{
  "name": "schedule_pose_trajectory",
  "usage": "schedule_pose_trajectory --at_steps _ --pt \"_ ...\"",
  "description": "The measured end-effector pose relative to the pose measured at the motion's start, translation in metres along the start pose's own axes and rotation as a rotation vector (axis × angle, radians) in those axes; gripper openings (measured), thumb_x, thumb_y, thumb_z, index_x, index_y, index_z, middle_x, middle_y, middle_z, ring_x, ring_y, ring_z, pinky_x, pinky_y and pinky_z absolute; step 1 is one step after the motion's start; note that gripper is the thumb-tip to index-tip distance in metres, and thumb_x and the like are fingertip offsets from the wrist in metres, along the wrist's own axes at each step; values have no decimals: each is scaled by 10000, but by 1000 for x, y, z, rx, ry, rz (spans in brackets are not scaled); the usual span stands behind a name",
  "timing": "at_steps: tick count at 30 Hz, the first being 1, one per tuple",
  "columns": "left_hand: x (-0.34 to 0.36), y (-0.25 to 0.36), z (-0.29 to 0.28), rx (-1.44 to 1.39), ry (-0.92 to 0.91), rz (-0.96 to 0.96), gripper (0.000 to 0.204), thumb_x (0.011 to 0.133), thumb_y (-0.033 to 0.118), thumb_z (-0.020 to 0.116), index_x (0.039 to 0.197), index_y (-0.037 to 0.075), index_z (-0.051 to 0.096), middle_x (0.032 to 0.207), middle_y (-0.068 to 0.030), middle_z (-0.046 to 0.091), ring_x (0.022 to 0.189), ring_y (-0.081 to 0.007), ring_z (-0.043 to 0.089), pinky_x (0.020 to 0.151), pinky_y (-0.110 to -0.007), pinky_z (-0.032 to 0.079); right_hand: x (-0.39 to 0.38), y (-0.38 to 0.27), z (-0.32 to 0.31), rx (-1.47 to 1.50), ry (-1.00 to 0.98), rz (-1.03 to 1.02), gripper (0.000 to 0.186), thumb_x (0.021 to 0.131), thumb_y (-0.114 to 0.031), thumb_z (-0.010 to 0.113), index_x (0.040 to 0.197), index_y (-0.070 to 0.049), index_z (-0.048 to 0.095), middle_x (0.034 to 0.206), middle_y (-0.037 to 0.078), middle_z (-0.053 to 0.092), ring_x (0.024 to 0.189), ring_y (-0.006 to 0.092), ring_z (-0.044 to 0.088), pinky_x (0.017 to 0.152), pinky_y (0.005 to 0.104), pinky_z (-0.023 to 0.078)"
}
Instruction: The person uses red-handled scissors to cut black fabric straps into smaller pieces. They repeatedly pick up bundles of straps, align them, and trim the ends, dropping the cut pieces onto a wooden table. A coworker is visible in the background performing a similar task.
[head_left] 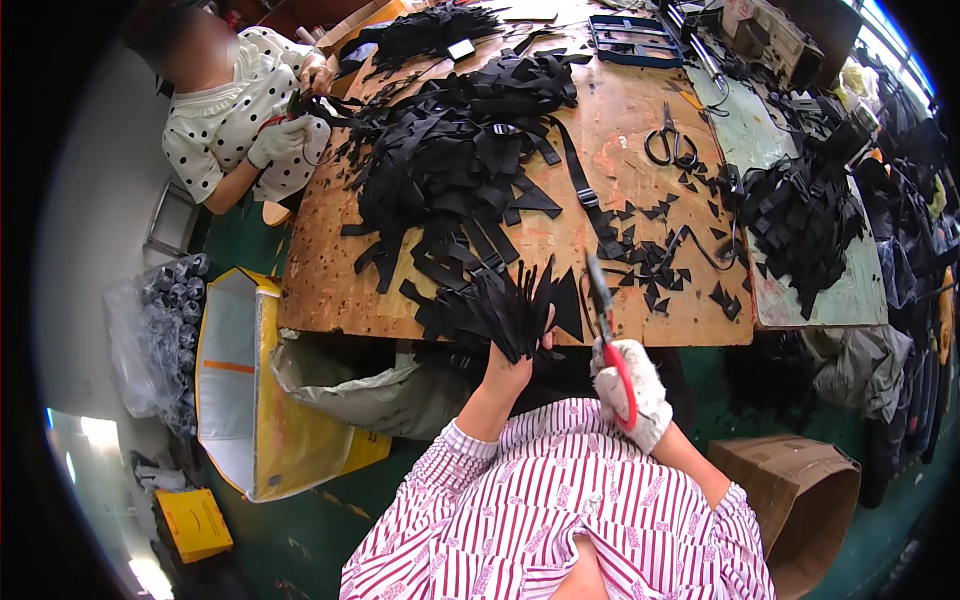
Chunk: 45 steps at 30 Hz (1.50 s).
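Observation:
A bundle of black webbing strips (512, 318) is gripped in my bare left hand (512, 368) at the table's near edge, the ends fanning upward. My right hand (642, 402), in a white work glove, is closed around red-handled scissors (621, 384). Their blades point up and away over the edge, a little right of the bundle and apart from it. Beyond my left hand a big heap of black straps (440, 150) covers the wooden table (330, 290). Small black triangular offcuts (655, 262) lie scattered to the right, near a strap with a buckle (588, 198).
Black-handled scissors (670, 148) and a blue tray (636, 42) lie farther back. Another heap of straps (800, 205) is at right. A person in a dotted top (235, 110) works at far left. A yellow bin (268, 400) and a cardboard box (790, 465) stand below the table.

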<state>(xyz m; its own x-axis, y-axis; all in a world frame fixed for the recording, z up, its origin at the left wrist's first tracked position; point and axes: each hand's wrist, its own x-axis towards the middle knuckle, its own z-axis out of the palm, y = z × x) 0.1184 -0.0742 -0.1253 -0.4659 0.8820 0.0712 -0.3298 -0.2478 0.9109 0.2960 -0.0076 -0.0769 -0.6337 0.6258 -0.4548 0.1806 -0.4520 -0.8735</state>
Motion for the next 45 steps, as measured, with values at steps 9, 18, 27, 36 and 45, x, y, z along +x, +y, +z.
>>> schedule_pose_trajectory --at_steps 9,18,27,36,45 --pt "-11 -10 -9 21 -147 98 448 919 205 560 1312 50 411 1002 -58 607 788 -139 554 717 -294 439 13 -22 -1 17 125 -133 472 761 -57 713 1095 -25 381 832 51 558 615 74 515 530 211 446" --pt "7 8 2 -427 9 -645 355 858 37 585 1195 13 476 1055 -40 564 925 -117 559 794 -257 461 32 -8 2 85 123 -346 367 818 -15 581 1127 -43 386 855 30 502 673 91 504 567 224 455" --pt "18 16 7 1028 -151 313 297 732 -8 647 995 -3 509 894 -84 528 820 -193 557 726 -292 459 27 -17 4 7 256 -210 396 778 -37 641 1087 -67 395 790 27 495 559 84 500 456 215 448" --pt "56 214 -14 475 235 546 157 908 205 544 883 50 552 845 -42 575 819 -140 546 832 -290 431 0 -5 -33 168 439 -246 339 780 -73 630 1064 -55 444 767 17 500 514 81 512 398 189 426" --pt "106 260 -47 998 136 761 137 850 53 527 981 31 558 976 -80 595 854 -197 559 840 -309 439 -22 -8 -44 288 536 -366 247 832 -99 603 1025 -81 450 717 16 509 453 62 452 367 177 372"
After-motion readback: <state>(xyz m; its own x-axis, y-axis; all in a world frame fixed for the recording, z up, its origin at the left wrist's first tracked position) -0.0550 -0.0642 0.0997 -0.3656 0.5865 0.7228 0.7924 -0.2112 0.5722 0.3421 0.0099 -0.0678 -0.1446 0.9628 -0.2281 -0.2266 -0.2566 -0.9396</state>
